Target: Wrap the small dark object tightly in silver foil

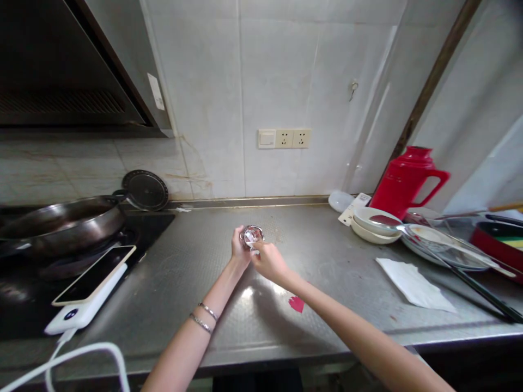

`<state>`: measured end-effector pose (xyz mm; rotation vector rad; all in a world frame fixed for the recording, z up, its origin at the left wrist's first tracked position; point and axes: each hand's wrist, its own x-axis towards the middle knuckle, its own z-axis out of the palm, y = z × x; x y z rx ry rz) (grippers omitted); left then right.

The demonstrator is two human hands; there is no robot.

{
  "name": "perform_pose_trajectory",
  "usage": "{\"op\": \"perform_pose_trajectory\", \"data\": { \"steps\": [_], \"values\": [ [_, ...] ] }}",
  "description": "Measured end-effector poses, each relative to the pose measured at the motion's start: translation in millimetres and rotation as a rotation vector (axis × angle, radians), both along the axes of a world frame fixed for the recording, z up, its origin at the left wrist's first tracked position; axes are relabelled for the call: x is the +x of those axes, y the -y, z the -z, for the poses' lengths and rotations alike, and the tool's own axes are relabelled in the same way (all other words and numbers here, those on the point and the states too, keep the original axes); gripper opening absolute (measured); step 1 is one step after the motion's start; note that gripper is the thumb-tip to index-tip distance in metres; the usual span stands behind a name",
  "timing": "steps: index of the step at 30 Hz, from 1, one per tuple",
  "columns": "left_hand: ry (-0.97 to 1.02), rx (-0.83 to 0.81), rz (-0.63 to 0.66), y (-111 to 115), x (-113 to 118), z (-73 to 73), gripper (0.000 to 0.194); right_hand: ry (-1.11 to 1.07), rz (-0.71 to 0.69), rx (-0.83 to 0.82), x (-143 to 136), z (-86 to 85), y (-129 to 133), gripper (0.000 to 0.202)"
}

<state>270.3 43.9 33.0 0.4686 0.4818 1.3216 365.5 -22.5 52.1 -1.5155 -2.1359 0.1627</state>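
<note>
My left hand is wrapped round the left side of a small clear glass vessel, held above the middle of the steel counter. At the vessel's near rim, my right hand is closed in a pinch on a small piece of white tissue, partly hidden by the fingers. A red scrap lies on the counter near my right forearm.
To the left, a pan sits on the stove beside a phone and a corded white power bank. At right are a red thermos, stacked bowls, a plate with utensils and a white napkin.
</note>
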Motion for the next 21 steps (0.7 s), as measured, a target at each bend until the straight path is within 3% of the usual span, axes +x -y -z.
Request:
{"op": "perform_pose_trajectory", "data": {
  "steps": [5, 9, 16, 21],
  "values": [
    [0.008, -0.013, -0.007, 3, 3, 4.7, 0.032, -0.220, 0.038, 0.089, -9, 21.6, -3, 0.015],
    [0.017, 0.051, 0.057, 5, 4, 5.6, 0.034, 0.010, 0.000, 0.184, 11, 26.2, -8, 0.018],
    [0.039, 0.122, 0.423, -1, -14, -4.1, 0.044, 0.652, -0.416, 0.399, 66, -16.8, -19, 0.023],
    [-0.139, 0.065, 0.589, -7, -26, -1.7, 0.058, 0.852, -0.638, 0.516, 77, -35.3, -29, 0.024]
  ]
}}
